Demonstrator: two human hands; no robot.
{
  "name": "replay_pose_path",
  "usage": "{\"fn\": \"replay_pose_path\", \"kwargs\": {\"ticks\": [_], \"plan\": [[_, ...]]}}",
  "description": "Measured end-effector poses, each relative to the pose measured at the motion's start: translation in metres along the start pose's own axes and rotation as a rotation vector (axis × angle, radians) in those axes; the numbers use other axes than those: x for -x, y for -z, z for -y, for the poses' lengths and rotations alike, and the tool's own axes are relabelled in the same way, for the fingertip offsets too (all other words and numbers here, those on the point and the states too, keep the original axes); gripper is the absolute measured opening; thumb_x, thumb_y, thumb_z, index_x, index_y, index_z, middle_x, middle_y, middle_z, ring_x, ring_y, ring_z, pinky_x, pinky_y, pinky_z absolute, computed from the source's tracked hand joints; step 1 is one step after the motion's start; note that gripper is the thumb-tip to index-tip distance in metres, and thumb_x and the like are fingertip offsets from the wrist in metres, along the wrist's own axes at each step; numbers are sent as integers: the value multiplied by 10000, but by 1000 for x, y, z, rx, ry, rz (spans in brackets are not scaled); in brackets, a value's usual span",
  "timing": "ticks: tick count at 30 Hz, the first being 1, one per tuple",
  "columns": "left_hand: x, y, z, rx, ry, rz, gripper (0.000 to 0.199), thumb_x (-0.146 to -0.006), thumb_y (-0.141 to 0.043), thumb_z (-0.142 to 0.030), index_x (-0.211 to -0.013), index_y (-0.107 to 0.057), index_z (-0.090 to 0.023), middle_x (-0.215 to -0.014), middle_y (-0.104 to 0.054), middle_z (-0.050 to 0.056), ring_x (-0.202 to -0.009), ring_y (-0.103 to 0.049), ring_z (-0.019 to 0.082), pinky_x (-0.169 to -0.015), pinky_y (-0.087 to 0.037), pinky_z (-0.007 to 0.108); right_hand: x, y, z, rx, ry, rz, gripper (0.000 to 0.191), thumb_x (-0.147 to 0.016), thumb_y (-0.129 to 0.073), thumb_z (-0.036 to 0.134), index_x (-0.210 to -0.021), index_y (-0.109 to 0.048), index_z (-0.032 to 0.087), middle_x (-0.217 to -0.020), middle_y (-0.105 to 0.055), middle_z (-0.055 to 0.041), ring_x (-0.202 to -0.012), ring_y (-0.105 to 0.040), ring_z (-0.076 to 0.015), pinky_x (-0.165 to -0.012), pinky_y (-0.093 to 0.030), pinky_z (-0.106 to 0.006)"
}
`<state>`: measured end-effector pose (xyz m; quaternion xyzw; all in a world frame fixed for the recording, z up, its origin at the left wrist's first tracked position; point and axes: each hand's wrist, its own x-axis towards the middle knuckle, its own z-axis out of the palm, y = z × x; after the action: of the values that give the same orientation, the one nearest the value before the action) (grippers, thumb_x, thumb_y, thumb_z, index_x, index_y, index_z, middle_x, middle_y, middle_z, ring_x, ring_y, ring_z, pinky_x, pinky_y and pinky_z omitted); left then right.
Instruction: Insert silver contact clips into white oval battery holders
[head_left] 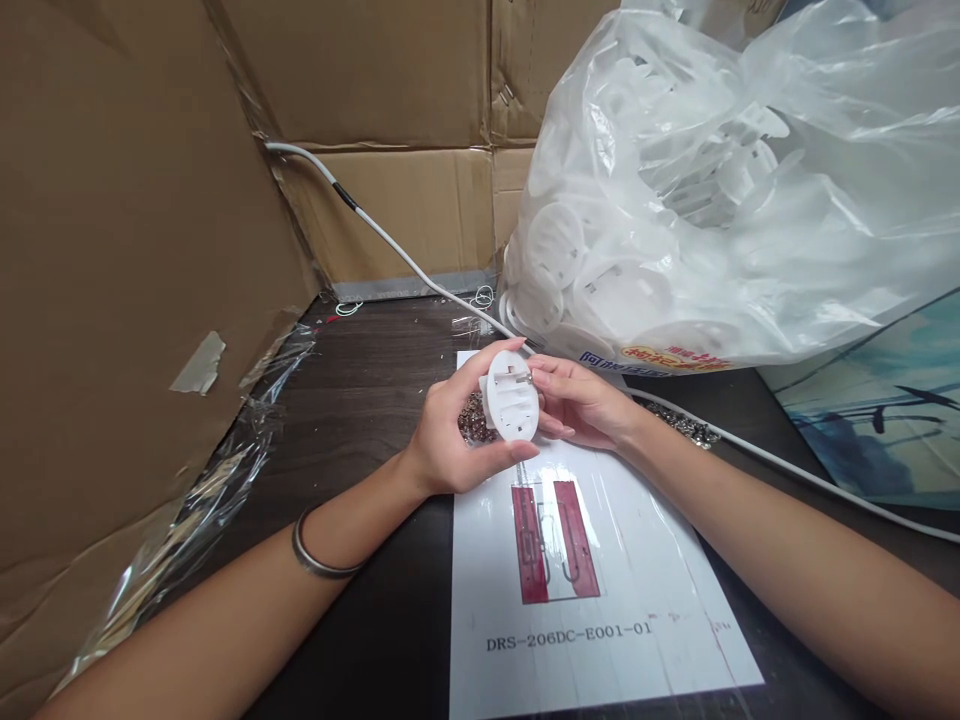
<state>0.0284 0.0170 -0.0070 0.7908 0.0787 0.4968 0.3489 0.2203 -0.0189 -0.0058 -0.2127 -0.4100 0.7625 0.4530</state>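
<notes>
My left hand [448, 432] grips a white round plastic piece [514, 405] by its rim, thumb below and fingers above. Slots and raised ribs show on the face turned toward me. At the piece's upper right, the fingertips of my right hand [589, 402] pinch a small metal part [527, 378] against the slotted area. Whether that part sits in a slot cannot be made out. Behind my left hand lies a heap of small metal parts [474, 420], partly hidden by the hand and the plastic piece.
A large clear plastic bag [847, 270] full of similar white pieces stands at the back right. More metal parts [686, 425] lie beyond my right forearm. A printed sheet [600, 655] covers the table's middle. A white cable [397, 245] crosses behind; cardboard walls [142, 250] enclose the left and back.
</notes>
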Motion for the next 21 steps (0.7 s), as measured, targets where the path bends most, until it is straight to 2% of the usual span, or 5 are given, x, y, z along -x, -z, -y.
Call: {"fn": "replay_pose_path", "kwargs": {"ticks": [4, 10, 16, 21], "plan": [[1, 0, 1, -16, -27, -4, 854, -774, -846, -546, -1516, -579, -220, -1208, -787, 109, -982, -776, 253, -885, -632, 342, 1, 1, 0, 19, 9, -14, 356, -856, -862, 410, -989, -654, 154, -662, -633, 56, -384, -395, -22, -386, -220, -208], [3, 2, 3, -43, 5, 18, 893, -757, -858, -527, -1537, -560, -209, -1197, -793, 117, -976, -780, 268, -867, -640, 359, 1, -1, 0, 66, 23, -60, 337, -851, -858, 402, -923, -628, 167, -591, -571, 83, -388, -381, -28, -396, -202, -209], [2, 3, 3, -10, -7, 35, 905, -761, -857, -534, -1552, -549, -222, -1262, -780, 117, -1077, -775, 272, -970, -622, 348, 0, -1, 1, 63, 10, -14, 322, -864, -841, 408, -949, -690, 137, -594, -566, 64, -412, -391, -31, -420, -223, -214], [1, 5, 0, -9, 7, 72, 893, -780, -837, -561, -1558, -546, -233, -1225, -798, 103, -1003, -788, 254, -917, -635, 335, 0, 0, 2, 92, 3, 17, 315, -873, -826, 413, -977, -718, 136, -589, -556, 62, -421, -398, -35, -434, -266, -207]]}}
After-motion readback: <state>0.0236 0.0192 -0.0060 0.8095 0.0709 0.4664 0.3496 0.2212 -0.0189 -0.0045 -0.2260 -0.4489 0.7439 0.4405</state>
